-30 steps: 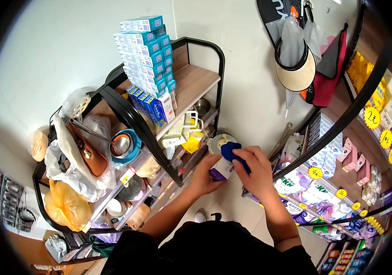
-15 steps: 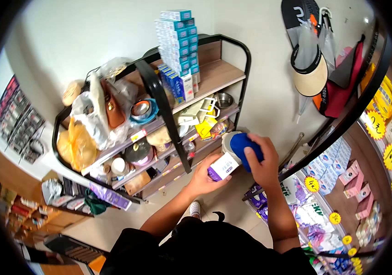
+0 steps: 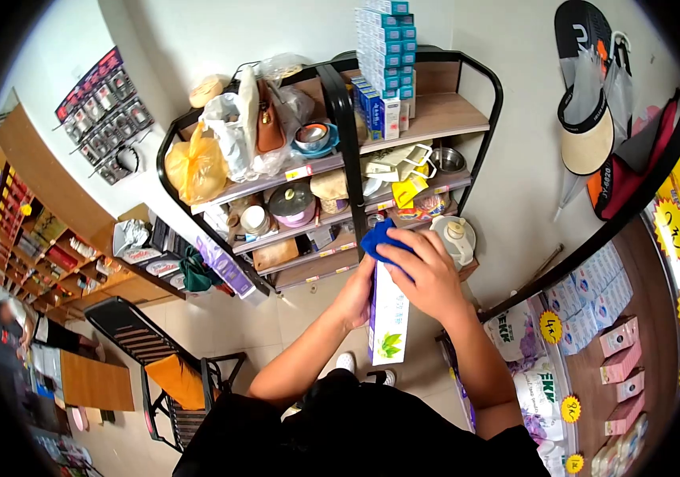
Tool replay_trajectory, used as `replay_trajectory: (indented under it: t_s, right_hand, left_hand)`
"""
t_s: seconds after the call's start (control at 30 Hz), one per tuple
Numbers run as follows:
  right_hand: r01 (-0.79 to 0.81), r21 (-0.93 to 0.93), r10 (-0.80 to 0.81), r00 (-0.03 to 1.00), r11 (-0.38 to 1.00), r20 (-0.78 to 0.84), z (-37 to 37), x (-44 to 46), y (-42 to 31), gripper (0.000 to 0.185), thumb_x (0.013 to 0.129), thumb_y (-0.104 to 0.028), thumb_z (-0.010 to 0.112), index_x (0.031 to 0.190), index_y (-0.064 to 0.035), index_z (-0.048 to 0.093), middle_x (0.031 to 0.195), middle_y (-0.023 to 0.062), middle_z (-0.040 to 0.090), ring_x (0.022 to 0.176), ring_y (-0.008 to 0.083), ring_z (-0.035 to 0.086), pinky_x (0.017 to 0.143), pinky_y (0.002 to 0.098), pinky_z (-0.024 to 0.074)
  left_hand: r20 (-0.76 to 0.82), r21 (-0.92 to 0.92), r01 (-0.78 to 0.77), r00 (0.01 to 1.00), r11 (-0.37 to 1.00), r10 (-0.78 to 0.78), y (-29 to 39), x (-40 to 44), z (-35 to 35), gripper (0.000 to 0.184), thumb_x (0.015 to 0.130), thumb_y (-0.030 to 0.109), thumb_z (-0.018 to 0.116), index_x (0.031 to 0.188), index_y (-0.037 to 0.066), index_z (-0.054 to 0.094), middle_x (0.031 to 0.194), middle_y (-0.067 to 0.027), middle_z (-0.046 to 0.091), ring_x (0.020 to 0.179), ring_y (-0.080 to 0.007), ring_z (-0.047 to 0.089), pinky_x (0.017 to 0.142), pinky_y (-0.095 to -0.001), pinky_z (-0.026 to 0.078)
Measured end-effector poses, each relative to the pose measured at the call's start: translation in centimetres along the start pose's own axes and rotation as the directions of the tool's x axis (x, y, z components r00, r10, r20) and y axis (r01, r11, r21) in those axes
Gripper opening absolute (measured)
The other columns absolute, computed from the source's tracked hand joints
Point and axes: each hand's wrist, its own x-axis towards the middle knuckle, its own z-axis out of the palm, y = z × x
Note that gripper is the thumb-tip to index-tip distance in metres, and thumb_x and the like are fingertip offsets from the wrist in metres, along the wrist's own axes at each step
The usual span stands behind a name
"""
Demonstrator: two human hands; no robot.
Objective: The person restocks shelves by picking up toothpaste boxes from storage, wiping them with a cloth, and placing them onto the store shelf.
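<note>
My left hand point(image 3: 356, 296) grips a long narrow carton point(image 3: 391, 314) from its left side. The carton has a white face with pale lettering and green leaves near the lower end, and a purple side. In my right hand point(image 3: 429, 274) is a dark blue cloth point(image 3: 381, 238), pressed against the upper end of the carton and partly covering it. Both hands are in front of my body, above the floor. Part of the carton's upper end is hidden by the cloth and fingers.
Ahead stands a black-framed shelf point(image 3: 451, 119) with stacked teal boxes point(image 3: 387, 52), bags and pots. A pale round-lidded container point(image 3: 455, 238) is beyond my right hand. Shelves of packets point(image 3: 586, 286) curve along the right. A folding chair point(image 3: 173, 374) stands at left.
The carton has turned from end-on to showing its long white face. The cloth has come over its upper end. My view has swung left, bringing the chair into sight.
</note>
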Motion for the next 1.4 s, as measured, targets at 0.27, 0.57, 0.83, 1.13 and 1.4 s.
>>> replay_trajectory:
  t_s: [0.27, 0.57, 0.83, 1.13, 1.4]
  right_hand:
    - [0.253, 0.19, -0.296, 0.923, 0.949, 0.246, 2.1, -8.6, -7.7, 0.039, 0.075, -0.016, 0.076, 0.113, -0.0164, 0.071, 0.118, 0.0035, 0.061, 0.097, 0.0225, 0.06, 0.083, 0.0347, 0.0531]
    - [0.149, 0.036, -0.148, 0.988, 0.988, -0.04, 4.3, -0.9, -10.1, 0.034, 0.079, -0.011, 0.073, 0.112, -0.0167, 0.072, 0.123, 0.0057, 0.063, 0.099, 0.0264, 0.061, 0.083, 0.0387, 0.0531]
    - [0.209, 0.042, -0.213, 0.963, 0.977, 0.163, 5.8, -6.7, -20.6, 0.03, 0.076, -0.015, 0.074, 0.106, -0.0147, 0.071, 0.119, 0.0021, 0.063, 0.101, 0.0257, 0.058, 0.086, 0.0383, 0.0521]
    - [0.041, 0.075, -0.062, 0.955, 0.996, 0.289, 4.3, -13.8, -29.4, 0.028, 0.075, -0.012, 0.073, 0.103, -0.0138, 0.072, 0.117, 0.0027, 0.064, 0.097, 0.0237, 0.06, 0.082, 0.0376, 0.053]
    - [-0.12, 0.064, 0.119, 0.993, 0.991, 0.027, 2.7, -17.4, -31.0, 0.032, 0.074, -0.008, 0.074, 0.105, -0.0123, 0.073, 0.119, 0.0053, 0.065, 0.093, 0.0277, 0.062, 0.082, 0.038, 0.0532]
  left_hand:
    - [-0.044, -0.125, -0.093, 0.995, 0.988, 0.088, 2.6, -3.9, -4.0, 0.073, 0.098, 0.072, 0.035, 0.126, 0.01, 0.063, 0.105, -0.0102, 0.072, 0.09, -0.0223, 0.071, 0.08, -0.0376, 0.059]
    - [-0.058, -0.106, -0.032, 0.998, 0.994, 0.026, -0.3, -10.5, -6.4, 0.062, 0.102, 0.065, 0.039, 0.135, 0.015, 0.053, 0.112, -0.0058, 0.069, 0.096, -0.0183, 0.07, 0.08, -0.0358, 0.061]
    - [0.01, -0.266, -0.095, 0.995, 0.959, 0.101, 2.9, -15.8, -9.7, 0.067, 0.098, 0.071, 0.04, 0.121, 0.013, 0.065, 0.099, -0.008, 0.072, 0.086, -0.0208, 0.071, 0.074, -0.0355, 0.06]
    - [0.1, -0.328, 0.078, 0.994, 0.942, -0.047, 0.1, -18.9, -11.2, 0.076, 0.095, 0.077, 0.036, 0.118, 0.009, 0.061, 0.101, -0.0127, 0.066, 0.086, -0.0266, 0.067, 0.077, -0.0478, 0.06]
    - [0.133, -0.094, -0.029, 0.99, 0.995, 0.042, -5.4, -21.7, -6.9, 0.048, 0.101, 0.052, 0.053, 0.121, 0.009, 0.063, 0.095, -0.0117, 0.068, 0.087, -0.0232, 0.069, 0.072, -0.0404, 0.06]
